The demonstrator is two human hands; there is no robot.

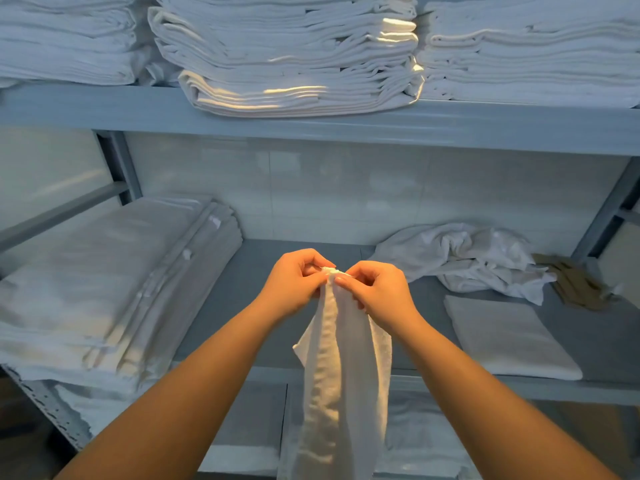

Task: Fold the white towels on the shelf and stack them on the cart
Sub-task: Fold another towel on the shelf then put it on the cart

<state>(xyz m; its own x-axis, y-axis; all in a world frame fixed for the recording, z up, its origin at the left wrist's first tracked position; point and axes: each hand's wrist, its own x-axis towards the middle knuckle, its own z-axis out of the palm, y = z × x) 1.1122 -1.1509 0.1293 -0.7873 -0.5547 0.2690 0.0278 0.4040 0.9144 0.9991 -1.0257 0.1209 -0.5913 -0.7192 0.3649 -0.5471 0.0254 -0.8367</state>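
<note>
A white towel hangs down in front of the middle shelf, gathered at its top edge. My left hand and my right hand pinch that top edge side by side, fingertips almost touching. A crumpled heap of white towels lies on the shelf to the right of my hands. One folded white towel lies flat in front of that heap, near the shelf's front edge. No cart is in view.
A tall stack of folded white linen fills the shelf's left side. The upper shelf carries three stacks of folded white linen. A beige cloth lies at the far right. More linen lies on the shelf below.
</note>
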